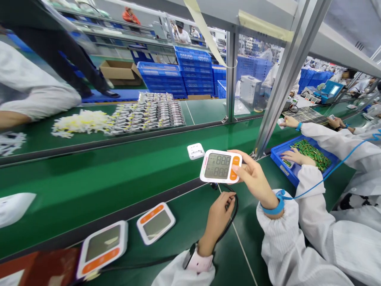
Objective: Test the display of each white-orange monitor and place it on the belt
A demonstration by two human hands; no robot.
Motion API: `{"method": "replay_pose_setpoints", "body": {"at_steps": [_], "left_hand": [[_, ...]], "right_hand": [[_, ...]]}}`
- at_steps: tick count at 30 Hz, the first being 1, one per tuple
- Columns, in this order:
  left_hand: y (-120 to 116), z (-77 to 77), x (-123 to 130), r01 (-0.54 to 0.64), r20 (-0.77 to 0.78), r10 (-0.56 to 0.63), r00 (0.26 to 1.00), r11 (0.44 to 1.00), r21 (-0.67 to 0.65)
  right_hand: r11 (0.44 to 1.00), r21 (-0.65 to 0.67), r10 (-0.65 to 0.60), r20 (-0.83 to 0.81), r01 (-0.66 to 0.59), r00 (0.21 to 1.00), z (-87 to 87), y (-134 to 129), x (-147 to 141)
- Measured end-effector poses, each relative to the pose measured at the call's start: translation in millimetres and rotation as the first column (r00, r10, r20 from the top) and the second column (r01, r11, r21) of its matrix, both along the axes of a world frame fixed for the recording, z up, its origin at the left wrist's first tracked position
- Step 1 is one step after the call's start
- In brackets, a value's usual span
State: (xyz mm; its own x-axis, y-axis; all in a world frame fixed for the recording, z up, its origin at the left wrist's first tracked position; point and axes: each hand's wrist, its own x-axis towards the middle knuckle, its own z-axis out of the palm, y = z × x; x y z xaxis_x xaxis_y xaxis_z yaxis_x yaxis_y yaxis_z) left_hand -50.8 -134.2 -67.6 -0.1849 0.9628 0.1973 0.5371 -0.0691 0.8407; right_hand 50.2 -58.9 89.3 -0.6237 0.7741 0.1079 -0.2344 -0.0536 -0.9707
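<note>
A long green conveyor belt crosses the frame from the lower left to the right, with a dark strip along its edge. Grey metal posts rise in the upper right and carry a shelf across the top. Behind, in the upper middle, stand stacked blue crates and an open cardboard box. The light is bright and even.
</note>
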Motion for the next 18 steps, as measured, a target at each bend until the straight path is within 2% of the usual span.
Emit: {"method": "replay_pose_setpoints", "body": {"at_steps": [8, 18], "left_hand": [[-0.2, 0.0, 0.3, 0.003, 0.006, -0.003, 1.000, 1.000, 0.005], [1.0, 3.0, 0.4, -0.008, 0.009, 0.008, 1.000, 1.000, 0.014]], "right_hand": [[1.000, 0.000, 0.012, -0.026, -0.012, 1.000, -1.0, 0.1, 0.1], [1.000, -0.014, -0.022, 0.024, 0.023, 0.999, -0.5, 3.0, -0.6]]}}
